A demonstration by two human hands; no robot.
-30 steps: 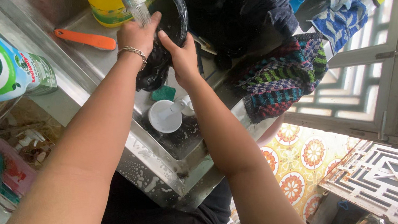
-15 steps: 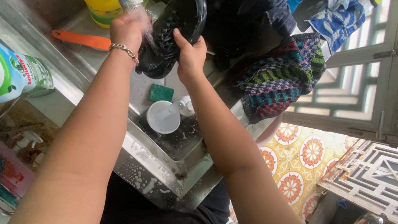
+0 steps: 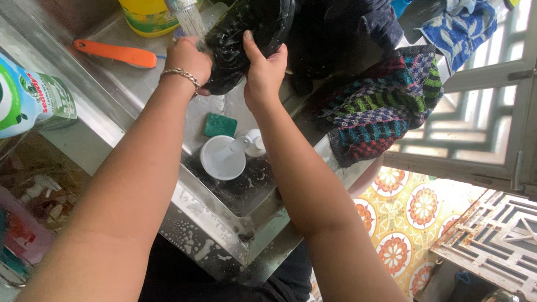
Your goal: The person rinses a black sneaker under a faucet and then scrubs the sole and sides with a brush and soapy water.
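Steel sink (image 3: 172, 204) beside latticed window (image 3: 536, 104), patterned floor (image 3: 406, 216).

A wet black shoe (image 3: 253, 26) is tilted under the running tap above the sink.

You are working with both forearms bare from the elbows down, no sleeves showing anywhere along them. Your left hand (image 3: 188, 60) is wearing a thin silvery chain bracelet (image 3: 180, 76), sitting on the wrist just behind the fingers and lying slightly slack across it. Your right hand (image 3: 263, 71) is wearing nothing at all: no ring, no band, no glove, and its nails are showing short and unpainted at the tips of the fingers. Far back from the fingers, below both elbows, you are wearing dark, near-black clothing (image 3: 191, 297) that is hanging in soft folds; its cut is too hidden to tell.
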